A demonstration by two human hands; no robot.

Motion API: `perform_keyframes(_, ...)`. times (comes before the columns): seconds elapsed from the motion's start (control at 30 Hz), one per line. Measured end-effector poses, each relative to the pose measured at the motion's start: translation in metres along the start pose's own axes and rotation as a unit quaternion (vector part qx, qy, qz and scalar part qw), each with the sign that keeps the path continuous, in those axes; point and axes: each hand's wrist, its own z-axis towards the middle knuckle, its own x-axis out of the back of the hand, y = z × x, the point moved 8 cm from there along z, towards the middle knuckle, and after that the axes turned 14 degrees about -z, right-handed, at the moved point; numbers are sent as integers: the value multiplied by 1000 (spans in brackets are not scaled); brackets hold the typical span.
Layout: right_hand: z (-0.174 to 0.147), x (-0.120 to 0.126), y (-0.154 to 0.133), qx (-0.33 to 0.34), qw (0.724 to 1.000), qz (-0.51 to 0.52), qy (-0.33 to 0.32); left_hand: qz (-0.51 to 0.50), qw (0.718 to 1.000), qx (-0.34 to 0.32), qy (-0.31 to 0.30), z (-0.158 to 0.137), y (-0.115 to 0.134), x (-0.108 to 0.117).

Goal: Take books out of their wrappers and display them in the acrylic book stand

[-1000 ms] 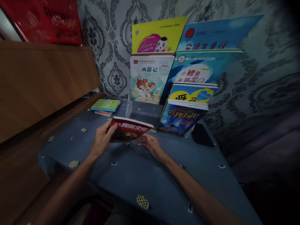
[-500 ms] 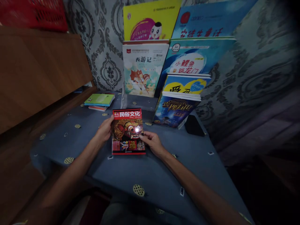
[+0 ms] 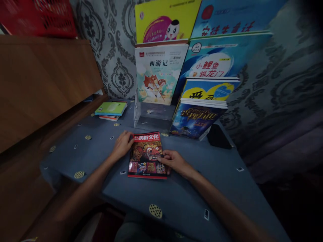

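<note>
A small red-bordered book (image 3: 147, 166) with a painted mask on its cover faces up between my hands, low over the tabletop. My left hand (image 3: 122, 145) is closed on its upper left edge, the fingertips at the corner. At the right edge, my right hand (image 3: 178, 163) pinches the book, thumb on the cover and the other fingers partly hidden beside and below it. Whether the book's bottom edge rests on the cloth, I cannot tell. Behind it is a clear stand (image 3: 153, 116), whose lower left front compartment holds no book.
Upright books fill other stand tiers, including a white book (image 3: 161, 74) and a dark blue book (image 3: 193, 117). A short pile of books with a green one (image 3: 112, 108) on top lies left. A black flat object (image 3: 219, 136) is right, a red basket (image 3: 50, 18) upper left.
Both hands have lowered the book towards me and the tabletop, and it lies flatter. The head view has shifted slightly. Both hands keep their hold.
</note>
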Motion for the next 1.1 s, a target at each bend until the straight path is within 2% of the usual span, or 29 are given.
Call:
perform_keyframes(0.07,0,5,4,-14,999,-43,-7,100,994,-31,-30,-4,9,-9)
perform_keyframes(0.13,0,16,5,-12,993,-118,24,218,972,-56,-60,-9,14,-19)
perform_keyframes(0.2,-1,32,-4,30,970,-215,108,293,951,-70,-68,-12,15,-26)
perform_keyframes(0.27,-4,40,-22,96,930,-295,195,321,941,-86,-65,-15,16,-31)
perform_keyframes(0.3,-4,38,-32,129,912,-322,218,325,939,-93,-64,-16,16,-32)
perform_keyframes(0.37,2,25,-48,188,887,-358,224,323,939,-99,-61,-17,15,-34)
perform_keyframes(0.47,22,-3,-67,265,857,-401,188,322,940,-97,-63,-16,11,-35)
perform_keyframes(0.53,37,-18,-72,292,839,-428,167,325,938,-101,-67,-16,8,-36)
perform_keyframes(0.63,57,-28,-70,290,821,-463,165,324,937,-115,-62,-15,6,-35)
perform_keyframes(0.77,64,-27,-62,276,813,-481,175,322,936,-132,-61,-14,8,-36)
perform_keyframes(0.97,60,-5,-47,214,810,-501,217,331,932,-137,-57,-15,12,-34)
perform_keyframes(1.1,56,9,-37,197,814,-491,241,312,939,-133,-60,-14,10,-34)
